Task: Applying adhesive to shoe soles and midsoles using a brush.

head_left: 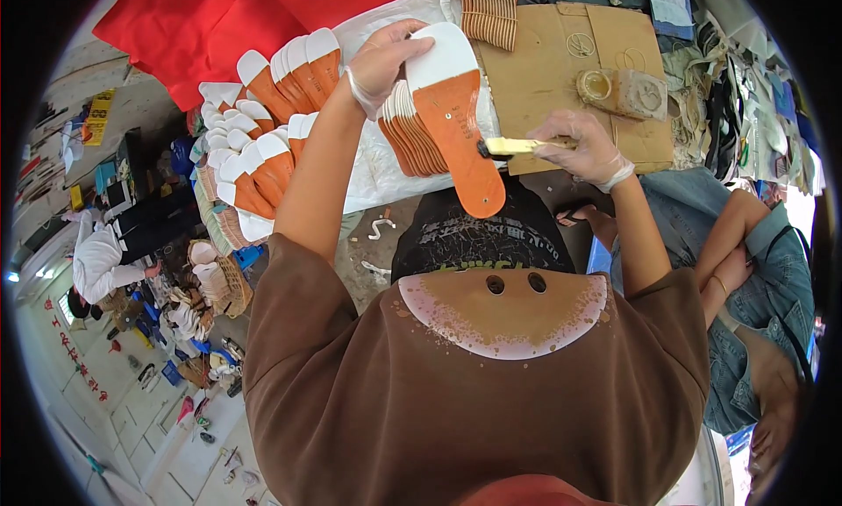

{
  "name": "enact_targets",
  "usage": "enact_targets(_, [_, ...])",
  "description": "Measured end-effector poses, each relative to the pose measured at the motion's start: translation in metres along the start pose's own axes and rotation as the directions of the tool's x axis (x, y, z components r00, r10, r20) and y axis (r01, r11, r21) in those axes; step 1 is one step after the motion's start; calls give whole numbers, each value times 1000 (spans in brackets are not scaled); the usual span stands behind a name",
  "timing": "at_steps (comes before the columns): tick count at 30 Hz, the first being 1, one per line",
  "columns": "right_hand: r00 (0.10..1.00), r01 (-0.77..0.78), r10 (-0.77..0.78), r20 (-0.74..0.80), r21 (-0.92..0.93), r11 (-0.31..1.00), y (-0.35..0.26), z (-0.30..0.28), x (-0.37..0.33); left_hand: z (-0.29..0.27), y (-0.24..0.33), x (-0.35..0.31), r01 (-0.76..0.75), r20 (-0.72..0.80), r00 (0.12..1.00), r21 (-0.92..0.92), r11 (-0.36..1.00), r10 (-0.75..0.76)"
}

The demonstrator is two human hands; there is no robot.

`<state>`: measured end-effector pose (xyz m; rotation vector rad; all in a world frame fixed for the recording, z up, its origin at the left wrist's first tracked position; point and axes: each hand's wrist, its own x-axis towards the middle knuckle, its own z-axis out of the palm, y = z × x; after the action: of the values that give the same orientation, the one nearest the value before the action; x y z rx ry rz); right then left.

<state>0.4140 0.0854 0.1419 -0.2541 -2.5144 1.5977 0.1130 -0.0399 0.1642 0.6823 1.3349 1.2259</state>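
Pinching flat, leathery orange-and-white insole (452,120) in left fingers (419,46), yellow-handled brush (513,145) in right fingers (561,153). Probably light, bendy, tacky below; just grab white end (445,54).

Your left arm (314,177) reached forward and slanted inward, carrying your left hand (388,60) farther out than the other. Its wrist (358,92) turned inward, with the thumb (420,46) lying across in a pinching grip. Your right arm (640,234) angled up and inward, and your right hand (579,146) bent leftward at the wrist, fingers curled in a closed grip. Thin translucent gloves (614,174) covered both hands.
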Motion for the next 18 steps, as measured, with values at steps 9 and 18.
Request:
enact_targets(9, [973,-95,101,-206,39,995,-9,-21,-6,-14,-3,-10,-96,-144,987,-143,985,75])
enact_targets(18, [981,-192,193,-2,93,977,-21,-25,2,-21,2,-16,-171,-239,963,-180,969,125])
